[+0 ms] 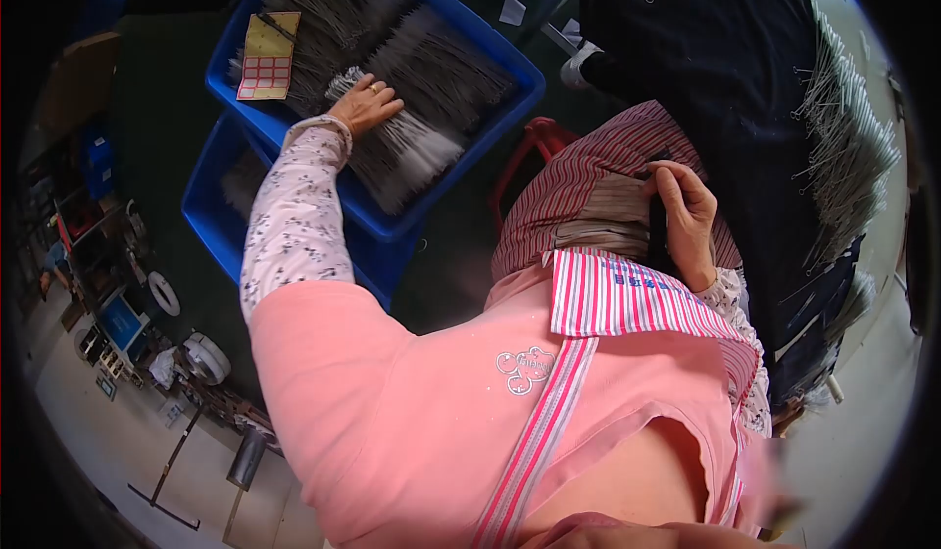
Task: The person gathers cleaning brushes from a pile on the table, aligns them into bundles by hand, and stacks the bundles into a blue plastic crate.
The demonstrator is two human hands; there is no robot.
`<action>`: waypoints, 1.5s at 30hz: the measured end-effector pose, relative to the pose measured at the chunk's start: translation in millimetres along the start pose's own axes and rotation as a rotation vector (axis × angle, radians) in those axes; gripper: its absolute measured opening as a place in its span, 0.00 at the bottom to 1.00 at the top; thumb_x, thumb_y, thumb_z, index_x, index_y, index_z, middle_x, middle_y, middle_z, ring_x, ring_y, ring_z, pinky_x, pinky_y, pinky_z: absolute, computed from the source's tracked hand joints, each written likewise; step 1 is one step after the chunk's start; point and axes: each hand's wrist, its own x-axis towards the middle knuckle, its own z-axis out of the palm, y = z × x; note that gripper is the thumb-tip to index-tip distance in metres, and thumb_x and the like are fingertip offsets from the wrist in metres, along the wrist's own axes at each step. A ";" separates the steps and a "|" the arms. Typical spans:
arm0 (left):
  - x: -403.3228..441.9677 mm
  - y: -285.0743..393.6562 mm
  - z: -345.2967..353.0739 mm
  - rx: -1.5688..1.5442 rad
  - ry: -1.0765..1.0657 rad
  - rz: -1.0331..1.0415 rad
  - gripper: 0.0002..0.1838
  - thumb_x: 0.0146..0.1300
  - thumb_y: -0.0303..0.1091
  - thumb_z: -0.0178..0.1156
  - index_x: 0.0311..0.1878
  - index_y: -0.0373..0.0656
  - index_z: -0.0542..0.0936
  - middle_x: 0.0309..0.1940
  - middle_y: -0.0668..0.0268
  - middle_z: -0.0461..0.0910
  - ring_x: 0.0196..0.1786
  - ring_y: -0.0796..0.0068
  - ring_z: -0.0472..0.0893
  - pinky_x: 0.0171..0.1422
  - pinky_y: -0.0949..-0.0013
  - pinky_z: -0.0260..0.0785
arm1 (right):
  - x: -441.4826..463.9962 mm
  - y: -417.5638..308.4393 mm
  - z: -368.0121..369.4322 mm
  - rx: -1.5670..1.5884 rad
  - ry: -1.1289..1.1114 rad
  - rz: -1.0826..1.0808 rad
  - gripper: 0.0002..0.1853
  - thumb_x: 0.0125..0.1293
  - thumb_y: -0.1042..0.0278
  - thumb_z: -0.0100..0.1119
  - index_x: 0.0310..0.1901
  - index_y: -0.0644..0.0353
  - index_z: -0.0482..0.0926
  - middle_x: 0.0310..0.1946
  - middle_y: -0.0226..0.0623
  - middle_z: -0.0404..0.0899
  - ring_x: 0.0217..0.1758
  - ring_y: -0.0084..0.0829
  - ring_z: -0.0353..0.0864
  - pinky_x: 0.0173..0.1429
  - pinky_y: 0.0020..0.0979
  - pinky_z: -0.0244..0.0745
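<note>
My left hand (pixel 365 106), with a ring on one finger, is closed over a bundle of thin wire brushes (pixel 421 152) with pale bristles. White looped ends stick out beyond the hand on one side, and the bristles fan out on the other. This bundle lies on top of darker brushes in a blue plastic bin (pixel 529 83). Held above my lap, my right hand (pixel 683 206) has loosely curled fingers near the striped apron (pixel 559 181), and nothing shows between them.
A yellow card with a red-and-white grid (pixel 265 74) rests on the brushes. Another blue bin (pixel 201 206) sits beneath. To the right, many wire brushes (pixel 848 137) lie along dark cloth (pixel 735 69). A red stool edge (pixel 534 142) shows beside my lap. Equipment clutters the far left.
</note>
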 end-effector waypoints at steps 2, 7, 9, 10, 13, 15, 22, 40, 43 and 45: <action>7.1 22.2 38.1 0.019 0.028 -0.127 0.25 0.61 0.28 0.51 0.63 0.48 0.67 0.55 0.58 0.71 0.63 0.61 0.68 0.72 0.56 0.53 | -0.1 -1.7 3.6 0.003 -0.009 0.030 0.09 0.69 0.72 0.56 0.47 0.66 0.80 0.32 0.29 0.79 0.35 0.17 0.76 0.42 0.19 0.70; 18.9 44.0 51.9 0.000 -0.127 -0.305 0.45 0.48 0.31 0.65 0.71 0.44 0.57 0.68 0.54 0.61 0.73 0.54 0.57 0.76 0.49 0.47 | 1.0 3.4 4.3 0.053 -0.005 0.057 0.09 0.69 0.72 0.56 0.47 0.66 0.80 0.31 0.29 0.79 0.35 0.17 0.76 0.42 0.19 0.71; 21.1 44.8 -3.7 -0.025 -0.289 -0.318 0.47 0.47 0.32 0.66 0.73 0.48 0.55 0.70 0.56 0.57 0.75 0.52 0.53 0.75 0.44 0.46 | 5.8 3.2 4.7 0.066 -0.012 0.054 0.09 0.69 0.72 0.57 0.47 0.66 0.79 0.31 0.28 0.79 0.35 0.17 0.76 0.41 0.19 0.71; 22.3 54.3 -24.7 -0.041 -0.371 -0.317 0.49 0.47 0.32 0.66 0.73 0.50 0.54 0.72 0.57 0.55 0.75 0.52 0.50 0.75 0.42 0.45 | 4.7 2.4 4.9 0.064 -0.019 0.059 0.09 0.69 0.72 0.57 0.47 0.66 0.79 0.31 0.28 0.79 0.35 0.17 0.76 0.41 0.19 0.71; 32.2 91.1 -28.3 -0.326 -0.358 -0.439 0.59 0.36 0.34 0.72 0.74 0.53 0.51 0.74 0.58 0.50 0.76 0.49 0.45 0.75 0.39 0.42 | 3.6 6.2 3.3 0.064 -0.012 0.093 0.09 0.69 0.73 0.57 0.47 0.66 0.79 0.31 0.28 0.79 0.34 0.17 0.76 0.41 0.18 0.71; 36.3 105.7 -19.5 -0.303 -0.372 -0.455 0.61 0.36 0.37 0.73 0.75 0.54 0.48 0.75 0.59 0.47 0.77 0.47 0.42 0.75 0.38 0.39 | 4.6 8.8 3.6 0.046 0.009 0.110 0.08 0.68 0.73 0.57 0.46 0.66 0.79 0.31 0.28 0.79 0.34 0.16 0.76 0.40 0.18 0.70; 53.0 113.8 21.9 -0.206 -0.438 -0.471 0.71 0.31 0.53 0.78 0.76 0.55 0.40 0.77 0.59 0.40 0.77 0.42 0.34 0.74 0.33 0.33 | 9.3 -12.9 11.8 0.087 -0.042 0.008 0.08 0.66 0.72 0.60 0.43 0.67 0.80 0.31 0.27 0.80 0.36 0.15 0.77 0.41 0.20 0.74; 184.5 129.0 -343.0 -0.821 0.864 -0.408 0.07 0.57 0.33 0.66 0.34 0.39 0.83 0.17 0.67 0.77 0.22 0.80 0.75 0.30 0.74 0.68 | 2.8 1.8 -84.0 0.150 0.442 -0.213 0.07 0.67 0.70 0.59 0.40 0.65 0.81 0.23 0.24 0.77 0.26 0.12 0.74 0.30 0.18 0.71; 242.7 117.9 -372.4 -0.419 0.813 -0.516 0.14 0.58 0.45 0.63 0.39 0.45 0.83 0.28 0.62 0.83 0.32 0.61 0.82 0.36 0.59 0.73 | -8.9 1.1 -81.2 0.243 0.321 -0.193 0.08 0.66 0.71 0.59 0.39 0.67 0.82 0.24 0.30 0.80 0.29 0.15 0.77 0.34 0.21 0.74; 277.9 110.6 -384.0 -0.102 0.680 -0.657 0.18 0.60 0.50 0.60 0.45 0.47 0.83 0.40 0.61 0.84 0.42 0.57 0.84 0.46 0.56 0.76 | -21.8 -2.9 -89.4 0.235 0.280 -0.221 0.08 0.66 0.71 0.59 0.39 0.67 0.82 0.24 0.30 0.80 0.29 0.15 0.77 0.34 0.21 0.74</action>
